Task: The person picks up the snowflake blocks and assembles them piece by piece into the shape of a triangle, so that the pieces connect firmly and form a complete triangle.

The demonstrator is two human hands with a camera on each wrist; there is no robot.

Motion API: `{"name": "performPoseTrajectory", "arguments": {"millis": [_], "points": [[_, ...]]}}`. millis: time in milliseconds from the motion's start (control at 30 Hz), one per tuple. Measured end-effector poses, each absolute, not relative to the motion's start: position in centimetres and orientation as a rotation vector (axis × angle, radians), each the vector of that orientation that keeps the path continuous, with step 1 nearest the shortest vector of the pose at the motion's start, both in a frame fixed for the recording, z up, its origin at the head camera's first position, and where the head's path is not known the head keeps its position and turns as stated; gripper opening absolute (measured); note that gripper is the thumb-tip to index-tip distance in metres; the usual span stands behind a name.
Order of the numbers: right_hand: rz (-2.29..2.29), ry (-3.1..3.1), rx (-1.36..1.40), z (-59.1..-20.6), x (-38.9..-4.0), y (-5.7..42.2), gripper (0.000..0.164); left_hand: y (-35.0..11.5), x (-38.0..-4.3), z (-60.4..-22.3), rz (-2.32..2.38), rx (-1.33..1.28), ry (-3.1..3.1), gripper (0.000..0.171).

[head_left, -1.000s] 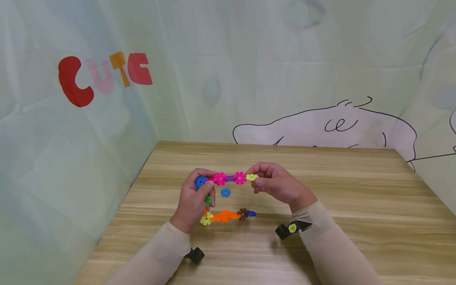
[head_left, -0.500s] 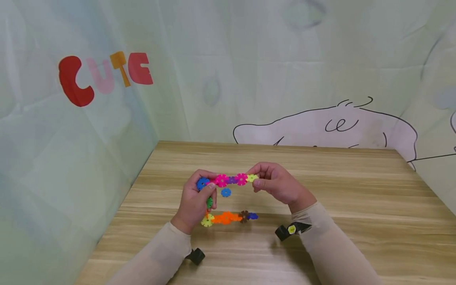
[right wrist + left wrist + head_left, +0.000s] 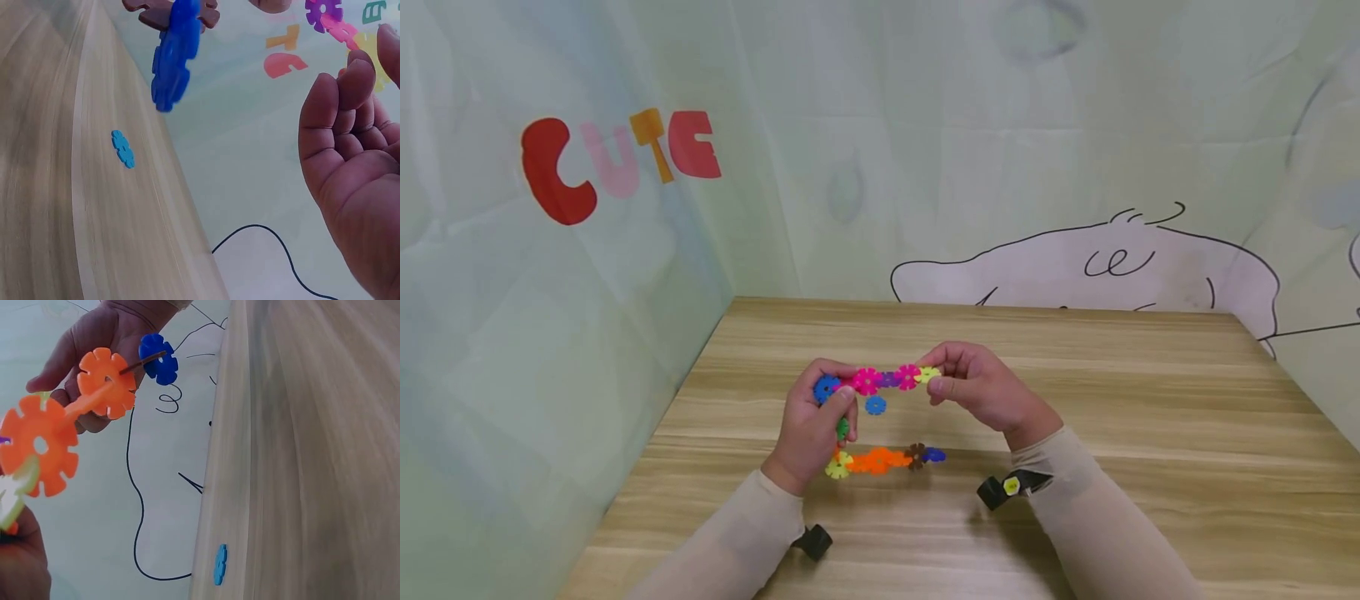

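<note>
A U-shaped chain of interlocking snowflake discs is held up between both hands. My left hand grips its left side, thumb over a pink link beside a blue disc; fingers cover part of that side. With thumb and forefinger, my right hand pinches the yellow disc at the upper row's right end. The lower row runs through orange discs and a brown disc to a dark blue disc, its free end. In the right wrist view that dark blue disc hangs apart from the right hand.
One loose light-blue disc lies flat on the wooden table, beyond the lower row. Printed cloth walls stand along the table's back and left edges. Each wrist carries a small black camera.
The chain and my left hand have shifted slightly right and toward the near edge. My right hand keeps its pinch on the yellow disc, almost still. The loose light-blue disc stays put.
</note>
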State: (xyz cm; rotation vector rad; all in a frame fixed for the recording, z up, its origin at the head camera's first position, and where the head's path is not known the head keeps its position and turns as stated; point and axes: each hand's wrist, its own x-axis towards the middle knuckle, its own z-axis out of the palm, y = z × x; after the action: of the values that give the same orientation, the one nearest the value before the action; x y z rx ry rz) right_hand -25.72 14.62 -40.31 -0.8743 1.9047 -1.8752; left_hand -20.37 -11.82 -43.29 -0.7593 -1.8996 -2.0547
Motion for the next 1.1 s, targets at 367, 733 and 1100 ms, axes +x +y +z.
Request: {"name": "performPoseTrajectory", "arguments": {"millis": [367, 733, 1100], "points": [[-1.789, 1.978, -0.806, -41.1, -26.6, 15.0, 0.038, -12.1, -20.6, -43.1, -2.096, -0.577, -1.964, 0.019], [-1.347, 2.227, -0.665, -43.3, -27.3, 13.4, 0.033, -12.4, -20.8, -43.1, -2.117, -0.564, -1.959, 0.019], [-0.957, 2.359, -0.631, -44.1, -26.8, 12.3, 0.041, -12.3, -21.0, -43.0, -2.157, -0.614, -1.93, 0.019]]}}
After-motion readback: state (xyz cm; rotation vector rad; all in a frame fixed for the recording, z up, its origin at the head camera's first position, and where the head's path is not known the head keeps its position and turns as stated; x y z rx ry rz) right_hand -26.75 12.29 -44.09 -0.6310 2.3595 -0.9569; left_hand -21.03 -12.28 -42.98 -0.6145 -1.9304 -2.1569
